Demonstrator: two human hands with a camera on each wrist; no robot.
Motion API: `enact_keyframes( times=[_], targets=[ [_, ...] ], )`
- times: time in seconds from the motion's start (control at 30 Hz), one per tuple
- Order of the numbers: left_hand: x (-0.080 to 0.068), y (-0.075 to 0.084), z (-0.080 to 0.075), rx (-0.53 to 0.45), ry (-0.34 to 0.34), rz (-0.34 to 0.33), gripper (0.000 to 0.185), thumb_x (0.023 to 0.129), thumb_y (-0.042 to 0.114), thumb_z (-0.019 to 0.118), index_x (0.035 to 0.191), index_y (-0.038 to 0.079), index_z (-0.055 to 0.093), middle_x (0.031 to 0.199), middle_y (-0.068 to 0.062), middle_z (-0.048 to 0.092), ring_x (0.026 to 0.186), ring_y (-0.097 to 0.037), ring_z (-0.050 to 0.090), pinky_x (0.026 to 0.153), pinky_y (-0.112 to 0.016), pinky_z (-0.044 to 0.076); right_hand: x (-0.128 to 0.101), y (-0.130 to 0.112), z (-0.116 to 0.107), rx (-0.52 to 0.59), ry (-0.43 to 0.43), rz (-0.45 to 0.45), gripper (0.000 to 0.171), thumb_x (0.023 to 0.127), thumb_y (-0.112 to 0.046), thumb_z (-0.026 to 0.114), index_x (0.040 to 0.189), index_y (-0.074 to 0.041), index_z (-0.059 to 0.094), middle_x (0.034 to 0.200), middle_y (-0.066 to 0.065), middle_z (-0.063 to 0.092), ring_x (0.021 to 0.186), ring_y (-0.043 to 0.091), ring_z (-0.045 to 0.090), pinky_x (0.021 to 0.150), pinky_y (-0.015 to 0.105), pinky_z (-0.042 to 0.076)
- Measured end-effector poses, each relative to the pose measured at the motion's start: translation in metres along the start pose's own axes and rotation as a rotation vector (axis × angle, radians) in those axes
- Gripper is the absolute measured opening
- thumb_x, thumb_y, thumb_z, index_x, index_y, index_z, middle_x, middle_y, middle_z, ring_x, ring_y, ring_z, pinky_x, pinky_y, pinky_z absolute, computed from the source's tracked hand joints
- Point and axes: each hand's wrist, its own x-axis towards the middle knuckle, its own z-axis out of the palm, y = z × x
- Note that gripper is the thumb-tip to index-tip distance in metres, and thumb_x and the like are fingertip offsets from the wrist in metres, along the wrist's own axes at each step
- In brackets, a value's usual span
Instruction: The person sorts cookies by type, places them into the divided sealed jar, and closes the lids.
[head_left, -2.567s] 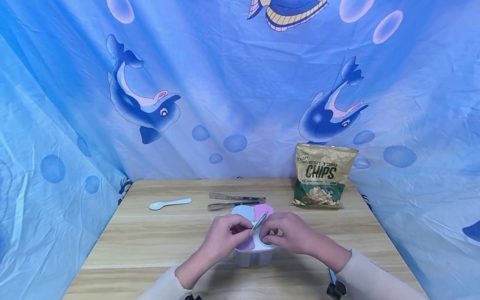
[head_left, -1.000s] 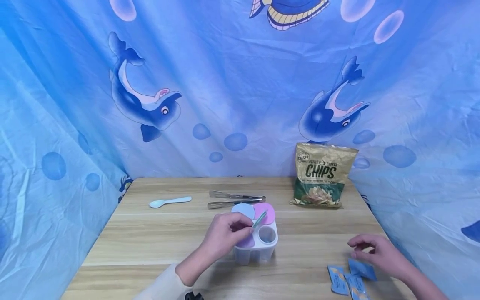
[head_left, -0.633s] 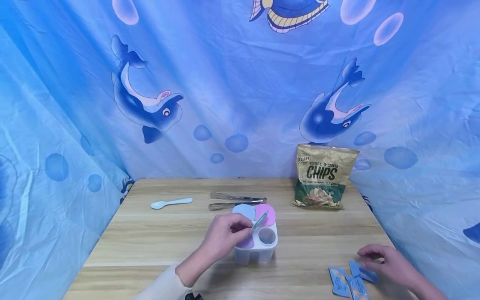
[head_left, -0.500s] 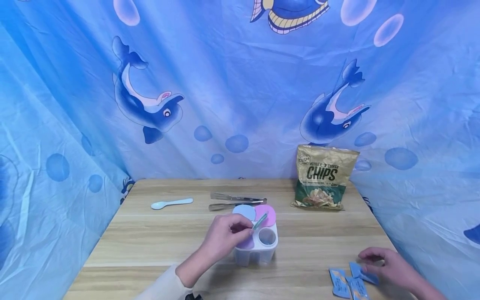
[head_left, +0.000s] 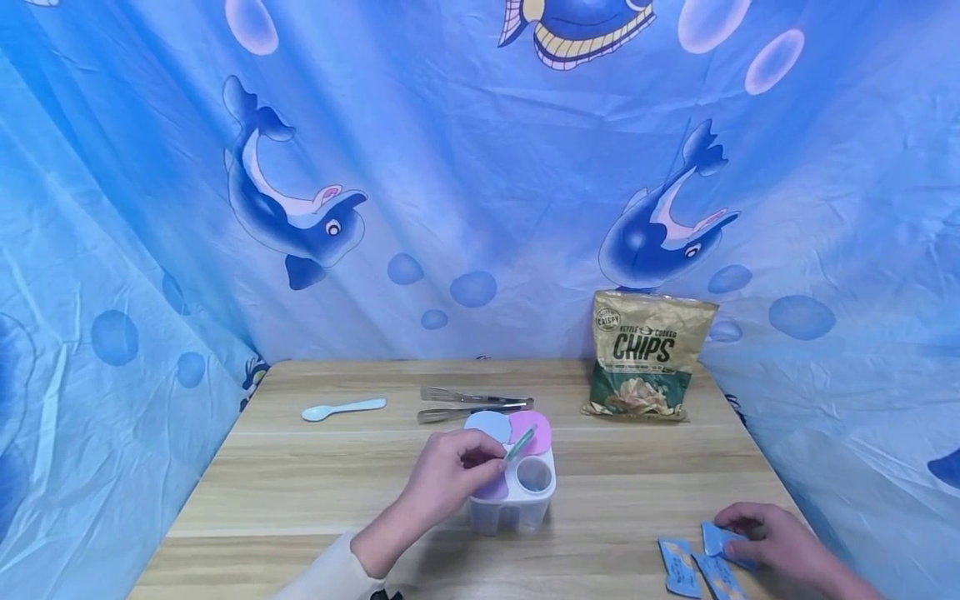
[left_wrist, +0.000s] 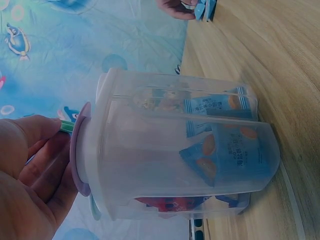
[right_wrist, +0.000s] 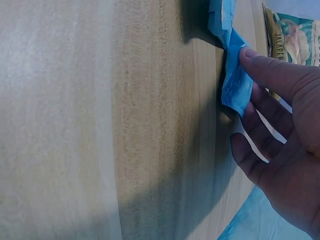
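My right hand [head_left: 776, 537] pinches 1 blue packet [right_wrist: 237, 82] at the right of the table [head_left: 315, 492], thumb on the near side and a finger behind, the other fingers loosely spread. I seem to have little more than an end of it, so the slick wrapper could slide out on lifting. 2 loose packets [head_left: 679, 568] lie just beside; a trailing fingertip might drag 1 along. Well apart from there, my left hand [head_left: 450, 468] pinches what looks like the green lid [head_left: 521, 443], edge-on above the box [head_left: 506, 518]. If that thumb relaxed, the lid could drop into the open cup [head_left: 534, 492]. My lower left fingers lie close to the purple lid [left_wrist: 76, 157]; careless pressure might unseat it or tip the box. Packets inside [left_wrist: 237, 152] already show through the wall; I cannot tell which cup holds them, but crowding could keep another from settling.
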Motion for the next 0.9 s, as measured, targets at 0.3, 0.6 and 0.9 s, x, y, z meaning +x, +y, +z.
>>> enact_keyframes(
  times=[0.3,0.6,0.9],
  targets=[
    [0.001,0.000,0.000,-0.003,0.002,0.014,0.011,0.085,0.008,0.082,0.092,0.017,0.079,0.086,0.010,0.076,0.075,-0.001,0.067,0.069,-0.022,0.059,0.003,-0.003,0.000,0.040,-0.018,-0.024,0.045,0.086,-0.024,0.082,0.120,0.001,0.068,0.104,0.005,0.069,0.084,-0.001,0.057,0.071,0.022,0.052],
    [0.001,0.001,0.000,-0.010,-0.003,0.000,0.011,0.085,0.008,0.082,0.092,0.017,0.079,0.087,0.008,0.077,0.076,-0.002,0.068,0.070,-0.022,0.059,0.004,-0.004,-0.004,-0.020,0.048,-0.126,0.032,0.084,-0.019,0.083,0.107,-0.002,0.067,0.089,0.000,0.064,0.076,-0.001,0.053,0.063,0.023,0.047],
    [0.002,0.000,-0.001,-0.020,-0.009,0.011,0.012,0.085,0.007,0.082,0.092,0.017,0.079,0.086,0.008,0.076,0.075,-0.002,0.067,0.069,-0.023,0.059,0.015,-0.030,-0.018,-0.071,0.121,-0.356,0.028,0.088,-0.016,0.080,0.113,-0.005,0.072,0.089,-0.010,0.067,0.077,0.000,0.057,0.062,0.024,0.050]
  ],
)
